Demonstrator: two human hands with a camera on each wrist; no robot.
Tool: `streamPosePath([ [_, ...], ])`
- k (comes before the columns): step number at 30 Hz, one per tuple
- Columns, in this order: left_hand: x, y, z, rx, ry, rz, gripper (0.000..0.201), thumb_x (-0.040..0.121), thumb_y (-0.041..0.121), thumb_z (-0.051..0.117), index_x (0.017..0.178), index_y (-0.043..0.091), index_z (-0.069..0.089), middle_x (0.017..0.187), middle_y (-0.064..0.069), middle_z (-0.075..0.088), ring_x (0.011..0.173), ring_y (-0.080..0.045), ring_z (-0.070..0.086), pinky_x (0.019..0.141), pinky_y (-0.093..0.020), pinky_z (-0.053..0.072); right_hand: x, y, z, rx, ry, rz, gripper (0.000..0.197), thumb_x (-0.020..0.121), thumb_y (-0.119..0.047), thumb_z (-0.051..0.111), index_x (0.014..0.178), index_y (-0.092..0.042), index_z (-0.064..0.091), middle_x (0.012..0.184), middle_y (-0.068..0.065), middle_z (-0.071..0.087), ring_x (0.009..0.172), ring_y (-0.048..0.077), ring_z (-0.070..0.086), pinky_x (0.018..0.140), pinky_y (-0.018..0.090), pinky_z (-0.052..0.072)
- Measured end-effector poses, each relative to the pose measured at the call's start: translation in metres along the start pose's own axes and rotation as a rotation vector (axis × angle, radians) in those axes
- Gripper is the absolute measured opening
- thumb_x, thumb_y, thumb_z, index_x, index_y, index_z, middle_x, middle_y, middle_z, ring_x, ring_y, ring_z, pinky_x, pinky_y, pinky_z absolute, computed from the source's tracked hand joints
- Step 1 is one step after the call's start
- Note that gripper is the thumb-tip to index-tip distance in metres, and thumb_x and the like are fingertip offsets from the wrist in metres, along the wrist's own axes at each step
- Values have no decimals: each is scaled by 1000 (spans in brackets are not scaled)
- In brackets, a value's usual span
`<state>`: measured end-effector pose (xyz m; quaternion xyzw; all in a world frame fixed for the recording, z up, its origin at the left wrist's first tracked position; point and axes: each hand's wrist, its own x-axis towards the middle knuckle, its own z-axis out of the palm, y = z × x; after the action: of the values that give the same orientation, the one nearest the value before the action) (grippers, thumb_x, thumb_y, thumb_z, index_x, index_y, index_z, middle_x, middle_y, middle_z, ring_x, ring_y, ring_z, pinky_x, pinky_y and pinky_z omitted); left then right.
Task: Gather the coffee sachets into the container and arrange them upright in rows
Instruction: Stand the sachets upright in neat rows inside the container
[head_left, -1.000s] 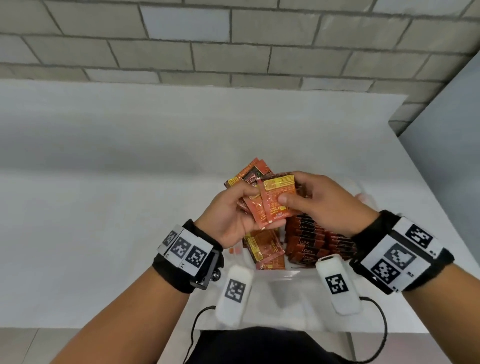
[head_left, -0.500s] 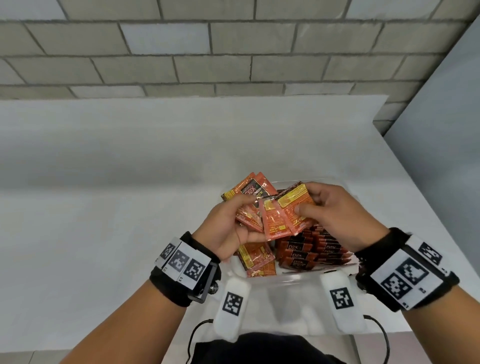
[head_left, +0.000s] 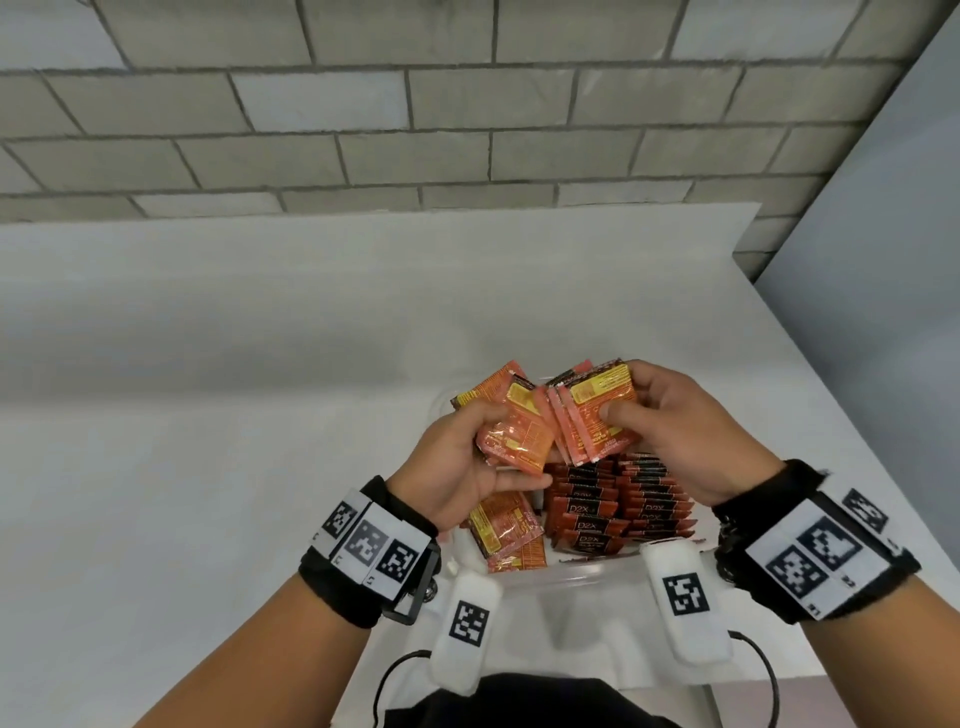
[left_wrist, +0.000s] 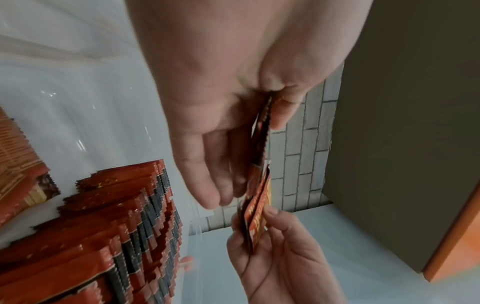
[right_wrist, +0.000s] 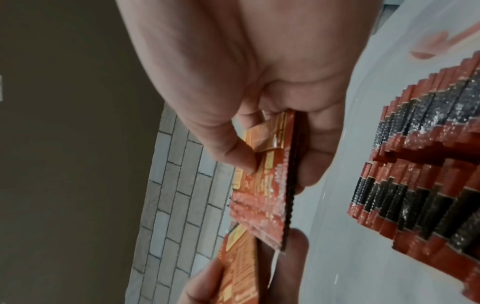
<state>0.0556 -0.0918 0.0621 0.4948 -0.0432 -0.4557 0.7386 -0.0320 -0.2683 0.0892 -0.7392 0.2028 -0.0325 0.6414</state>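
Both hands hover over a clear plastic container (head_left: 571, 574) at the table's near edge. My left hand (head_left: 467, 457) grips a small bunch of orange coffee sachets (head_left: 519, 434) between thumb and fingers. My right hand (head_left: 670, 431) pinches a fanned stack of several orange sachets (head_left: 597, 415), thumb on the front one. The two bunches touch edge to edge. Inside the container, red-and-black sachets (head_left: 618, 512) stand upright in two rows; they also show as rows (left_wrist: 124, 236) in the left wrist view and rows (right_wrist: 426, 185) in the right wrist view. A few loose sachets (head_left: 511, 535) lie tilted in the container's left part.
The white table (head_left: 208, 415) stretches left and back to a grey brick wall (head_left: 415, 104). A grey panel (head_left: 883, 260) stands at the right. Two white tagged devices (head_left: 685, 603) with cables hang near my chest, before the container's near rim.
Both hands rose slightly and drew apart a little. The right hand's stack fanned out and holds more sachets; the left hand's bunch tilted left.
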Motion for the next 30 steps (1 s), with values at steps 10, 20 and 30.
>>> streamPosePath([
  [10,8,-6,13,134,20,148,21,95,24,49,112,25,62,114,0,69,114,-22,62,99,-39,48,3,3,9,314,-1,98,24,93,-1,49,114,-10,58,102,6,71,90,18,68,77,29,55],
  [20,17,-1,8,51,37,198,29,101,27,36,105,14,61,79,-1,64,66,-12,52,59,-26,35,0,2,13,433,50,136,21,95,-3,47,110,-13,57,104,6,69,90,17,68,68,28,56],
  [30,19,0,6,208,-35,293,29,88,12,56,116,10,60,93,0,67,76,-9,62,67,-23,50,0,-3,23,481,96,126,27,95,-5,50,121,-8,53,102,7,68,89,19,67,66,27,58],
])
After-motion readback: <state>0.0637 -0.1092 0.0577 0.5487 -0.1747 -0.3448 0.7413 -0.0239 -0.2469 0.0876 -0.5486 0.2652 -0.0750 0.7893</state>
